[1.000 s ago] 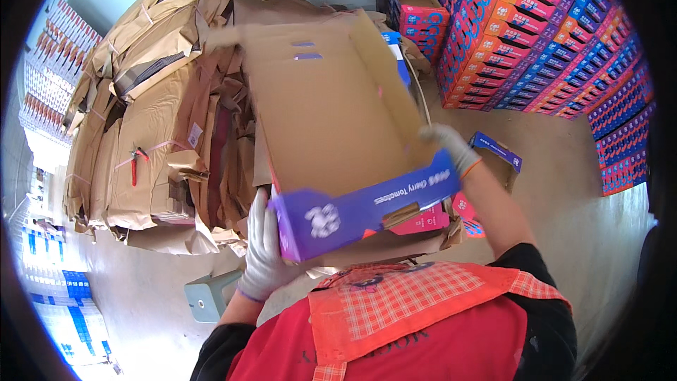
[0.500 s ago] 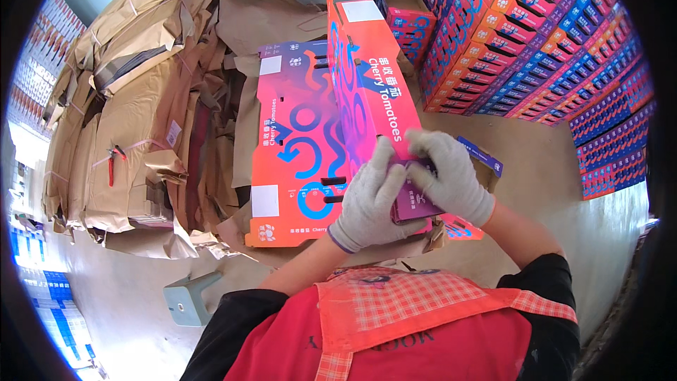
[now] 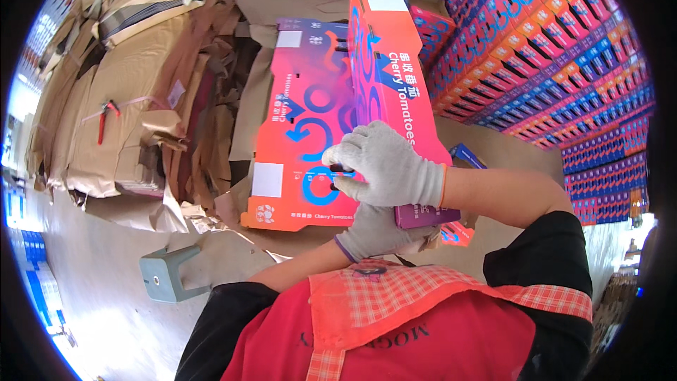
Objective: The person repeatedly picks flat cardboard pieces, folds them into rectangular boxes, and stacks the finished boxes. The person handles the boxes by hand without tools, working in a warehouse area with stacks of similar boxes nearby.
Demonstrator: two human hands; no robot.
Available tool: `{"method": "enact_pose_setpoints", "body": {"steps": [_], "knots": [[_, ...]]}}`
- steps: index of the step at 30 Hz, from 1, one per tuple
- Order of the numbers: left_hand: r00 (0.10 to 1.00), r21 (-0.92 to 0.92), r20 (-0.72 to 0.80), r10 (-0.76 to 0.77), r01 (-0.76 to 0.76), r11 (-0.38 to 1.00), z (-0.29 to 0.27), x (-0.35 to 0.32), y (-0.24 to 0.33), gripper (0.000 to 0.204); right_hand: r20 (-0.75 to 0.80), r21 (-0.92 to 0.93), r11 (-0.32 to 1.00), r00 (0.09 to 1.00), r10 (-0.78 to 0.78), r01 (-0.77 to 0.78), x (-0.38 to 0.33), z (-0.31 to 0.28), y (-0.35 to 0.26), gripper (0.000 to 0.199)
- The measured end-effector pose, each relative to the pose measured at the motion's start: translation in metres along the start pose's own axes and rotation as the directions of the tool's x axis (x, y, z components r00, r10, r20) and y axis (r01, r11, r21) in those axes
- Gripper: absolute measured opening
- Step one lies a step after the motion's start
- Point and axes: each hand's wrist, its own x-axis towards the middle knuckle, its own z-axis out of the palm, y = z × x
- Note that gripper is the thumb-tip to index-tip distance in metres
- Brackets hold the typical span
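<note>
My right hand (image 3: 391,166) curls its gloved fingers over the near edge of the pink and orange carton (image 3: 331,134) held before my chest, while my left hand (image 3: 374,233) grips its purple end from beneath. White blank labels sit on its panels. Brown flattened cardboard (image 3: 127,99) piles left; stacked orange and blue boxes (image 3: 557,63) rise right.

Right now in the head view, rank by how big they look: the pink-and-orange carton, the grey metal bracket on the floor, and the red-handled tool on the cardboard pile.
1. Pink-and-orange carton, by far the largest, though it is close to the camera.
2. Grey metal bracket.
3. Red-handled tool, the smallest, though it lies farther off.
</note>
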Motion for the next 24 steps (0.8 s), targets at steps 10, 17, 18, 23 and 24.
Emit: {"method": "enact_pose_setpoints", "body": {"steps": [10,17,18,23,24], "knots": [[0.909,-0.331,-0.416,0.035,-0.187,0.925,0.001,-0.022,0.005,0.1,-0.082,0.379,0.75,0.787,0.611,-0.542,0.061,-0.03,0.072,0.027],[0.971,0.282,0.092,0.22,-0.238,0.93,-0.056,-0.066,0.011,0.058,0.275,-0.54,0.818,0.877,0.395,-0.199,-0.059,0.03,0.134,0.014],[0.994,0.515,-0.014,0.112,-0.089,0.853,-0.08,-0.077,0.004,0.06,0.198,-0.629,0.722,0.838,0.509,-0.29,-0.08,0.032,0.147,0.011],[0.962,0.987,0.161,0.22,-0.156,-0.04,-0.186,-0.069,-0.079,0.049,0.36,-0.692,0.689,0.724,0.588,-0.215,-0.186,0.043,0.137,0.017],[0.93,0.942,0.334,0.155,-0.334,-0.025,-0.194,-0.067,-0.095,0.049,0.42,-0.604,0.781,0.768,0.483,-0.161,-0.203,0.044,0.118,0.024]]}}
